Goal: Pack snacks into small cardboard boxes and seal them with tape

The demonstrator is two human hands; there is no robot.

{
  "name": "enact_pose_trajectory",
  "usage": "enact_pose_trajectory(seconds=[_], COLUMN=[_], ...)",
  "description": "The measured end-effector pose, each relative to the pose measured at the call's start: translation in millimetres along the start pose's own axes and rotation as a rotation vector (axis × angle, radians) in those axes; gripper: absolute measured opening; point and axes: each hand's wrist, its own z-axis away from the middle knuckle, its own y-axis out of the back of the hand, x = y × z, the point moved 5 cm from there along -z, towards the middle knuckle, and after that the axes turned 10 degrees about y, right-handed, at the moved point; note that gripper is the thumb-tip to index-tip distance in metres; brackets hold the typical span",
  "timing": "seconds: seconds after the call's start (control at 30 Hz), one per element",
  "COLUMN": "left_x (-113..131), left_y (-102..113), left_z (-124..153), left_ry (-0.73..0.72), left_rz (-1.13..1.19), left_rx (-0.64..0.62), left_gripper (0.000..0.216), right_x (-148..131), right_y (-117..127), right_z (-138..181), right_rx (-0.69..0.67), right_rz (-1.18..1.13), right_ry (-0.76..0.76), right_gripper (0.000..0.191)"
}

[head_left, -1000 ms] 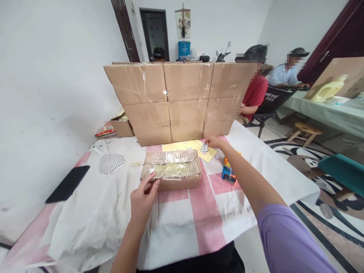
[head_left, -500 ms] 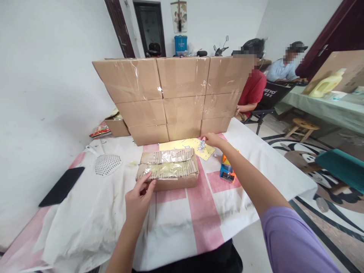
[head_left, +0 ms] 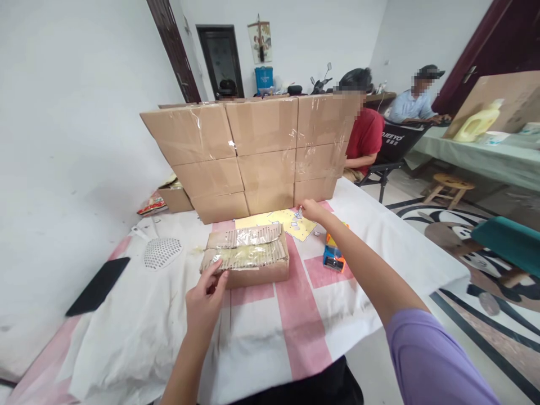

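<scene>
A flat cardboard box [head_left: 247, 259] with torn, tape-covered flaps lies on the pink and white tablecloth [head_left: 295, 315]. My left hand [head_left: 206, 301] rests at its near left corner, fingers curled against the box edge. My right hand [head_left: 311, 209] reaches far over the table to a yellow sheet [head_left: 291, 222] and pinches a small pale sticker there. An orange and blue tape dispenser [head_left: 334, 256] sits just beneath my right forearm.
A wall of stacked brown cartons [head_left: 253, 152] stands across the back of the table. A black phone [head_left: 99, 286] and a white mesh piece [head_left: 162, 251] lie at left. Two people sit behind at right, near a green-covered table [head_left: 476, 160].
The view has shifted slightly. My right hand stays pinched at the yellow sheet, and my left hand keeps its place at the box corner.
</scene>
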Motion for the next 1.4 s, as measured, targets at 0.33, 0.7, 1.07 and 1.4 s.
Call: enact_pose_trajectory(seconds=[0.33,0.7,1.07,1.4], left_x=[0,-1,0,4], left_y=[0,-4,-2,-5], left_z=[2,7,8,5], left_ry=[-0.005,0.014,0.053,0.02], left_rz=[-0.022,-0.042,-0.058,-0.082], left_rx=[0.027,0.084,0.099,0.075], left_gripper=[0.039,0.039,0.037,0.037], right_x=[-5,-11,-13,-15], right_y=[2,15,19,19], right_z=[5,16,23,20], right_rx=[-0.003,0.03,0.121,0.208], right_rz=[-0.003,0.062,0.113,0.03], right_ry=[-0.018,-0.069,-0.085,-0.024], right_gripper=[0.042,0.035,0.035,0.033])
